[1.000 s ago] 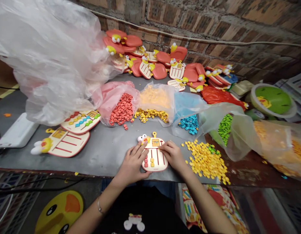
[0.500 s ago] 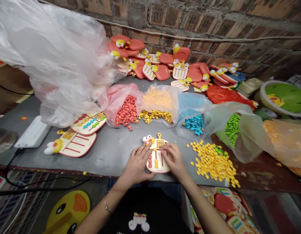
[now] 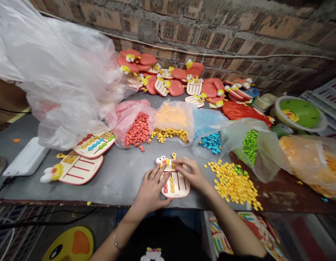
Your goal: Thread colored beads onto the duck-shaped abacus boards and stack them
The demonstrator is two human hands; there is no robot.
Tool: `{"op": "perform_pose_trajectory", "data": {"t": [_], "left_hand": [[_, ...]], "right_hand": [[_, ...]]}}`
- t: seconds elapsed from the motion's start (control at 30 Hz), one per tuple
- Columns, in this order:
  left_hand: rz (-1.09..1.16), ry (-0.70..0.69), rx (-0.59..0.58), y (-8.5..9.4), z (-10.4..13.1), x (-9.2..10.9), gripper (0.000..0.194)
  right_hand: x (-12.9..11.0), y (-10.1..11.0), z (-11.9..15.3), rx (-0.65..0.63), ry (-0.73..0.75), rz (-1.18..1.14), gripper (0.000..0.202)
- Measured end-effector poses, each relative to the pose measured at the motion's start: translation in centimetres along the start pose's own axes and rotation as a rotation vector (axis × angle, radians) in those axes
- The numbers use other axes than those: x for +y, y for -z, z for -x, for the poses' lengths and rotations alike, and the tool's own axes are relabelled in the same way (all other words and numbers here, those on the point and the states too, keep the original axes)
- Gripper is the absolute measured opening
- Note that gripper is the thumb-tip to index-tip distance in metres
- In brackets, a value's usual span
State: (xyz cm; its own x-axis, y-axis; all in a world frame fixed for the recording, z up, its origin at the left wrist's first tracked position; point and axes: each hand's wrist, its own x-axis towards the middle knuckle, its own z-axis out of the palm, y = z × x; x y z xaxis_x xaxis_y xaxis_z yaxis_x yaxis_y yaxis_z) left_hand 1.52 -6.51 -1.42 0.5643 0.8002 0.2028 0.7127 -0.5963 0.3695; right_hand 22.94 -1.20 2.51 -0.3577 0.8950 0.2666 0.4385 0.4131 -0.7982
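A cream toy board (image 3: pixel 181 188) with a white-eyed duck head lies flat on the grey table in front of me. Red and yellow pieces sit in its two left slots; two slots to the right show no pieces. My left hand (image 3: pixel 151 188) rests on the board's left side, its fingers spread over the red pieces. My right hand (image 3: pixel 193 175) is over the board's upper right, fingertips close together near the top of the slots; anything between them is too small to make out. Loose yellow pieces (image 3: pixel 233 181) lie to the right of this hand.
Bags of red pieces (image 3: pixel 137 128), yellow pieces (image 3: pixel 170 135), blue pieces (image 3: pixel 211 142) and green pieces (image 3: pixel 250 146) stand behind the board. Two more boards (image 3: pixel 81 168) and a white power bank (image 3: pixel 26 157) are at left. Red-backed boards (image 3: pixel 175 88) are piled by the wall.
The camera view has shifted, so the table scene sits lower and further left. My right hand has moved up the board, towards its top. My left hand stays on the board's left side.
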Motion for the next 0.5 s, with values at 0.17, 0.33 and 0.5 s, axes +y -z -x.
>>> {"op": "perform_pose_trajectory", "data": {"t": [0.17, 0.33, 0.5], "left_hand": [[0.025, -0.017, -0.007, 0.2, 0.1, 0.0, 0.071], [0.014, -0.033, -0.006, 0.1, 0.2, -0.1, 0.071], [0.007, -0.032, -0.002, 0.2, 0.1, 0.0, 0.071]], "right_hand": [[4.3, 0.6, -9.1, 0.051, -0.086, 0.476, 0.016], [6.3, -0.9, -12.9, -0.023, -0.150, 0.676, 0.016], [5.0, 0.3, -8.8, 0.077, 0.003, 0.344, 0.015]]}}
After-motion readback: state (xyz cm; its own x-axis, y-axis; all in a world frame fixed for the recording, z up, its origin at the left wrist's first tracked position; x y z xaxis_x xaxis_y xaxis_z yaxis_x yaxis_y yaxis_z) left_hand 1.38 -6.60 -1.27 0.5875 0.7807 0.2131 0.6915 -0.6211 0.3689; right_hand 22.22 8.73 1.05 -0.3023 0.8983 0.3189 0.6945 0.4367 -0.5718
